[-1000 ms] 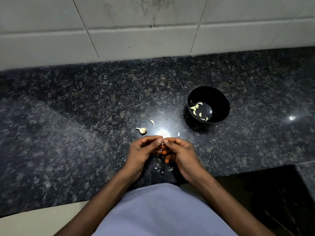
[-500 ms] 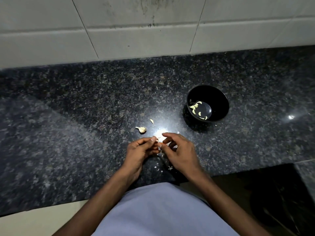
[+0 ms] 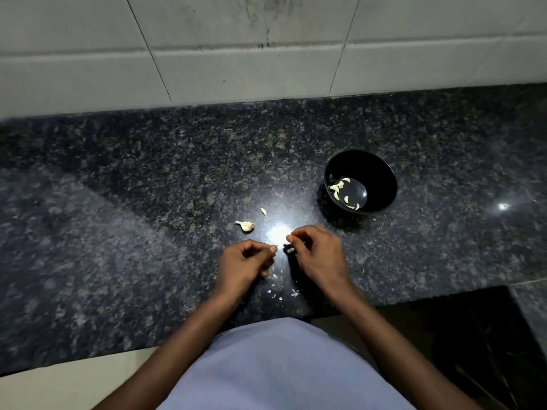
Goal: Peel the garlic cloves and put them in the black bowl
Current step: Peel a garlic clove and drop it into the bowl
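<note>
The black bowl (image 3: 384, 170) stands on the counter at right of centre, with several peeled garlic cloves (image 3: 337, 187) inside. One unpeeled clove (image 3: 246, 225) and a small garlic sliver (image 3: 264, 212) lie left of the bowl. My left hand (image 3: 244, 266) and my right hand (image 3: 319, 255) hover close together just in front of them, both with curled fingers. At the fingertips of my right hand a small pale garlic piece (image 3: 291, 249) shows. On my left hand the thumb lies against the forefinger, and anything inside is hidden.
White peel scraps (image 3: 281, 294) are scattered on the dark speckled granite counter (image 3: 148, 232) near its front edge. A tiled wall (image 3: 236, 54) rises behind. A bright light glare sits by my fingertips. At lower right the counter drops into a dark recess (image 3: 473, 335).
My hands, joined on the clove a second ago, have pulled apart. The right hand has shifted right and farther from me, toward the bowl.
</note>
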